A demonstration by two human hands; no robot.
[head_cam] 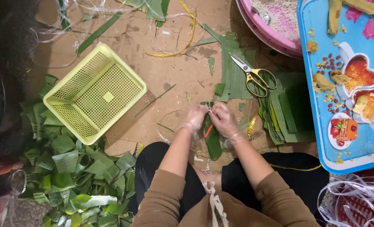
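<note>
Light was even and fairly bright over the middle, falling from above with soft, short shadows under the yellow basket (95,93) and scissors (253,75). The left edge sank into a dark, blurred mass. The blue tray (317,105) showed mild glare. Focus was sharp centrally, and the corners looked slightly stretched.

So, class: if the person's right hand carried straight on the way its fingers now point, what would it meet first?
The right hand points up-left at the left hand, both gripping the folded green leaf. It would likely meet the left hand's fingers first; depth is unclear.
</note>
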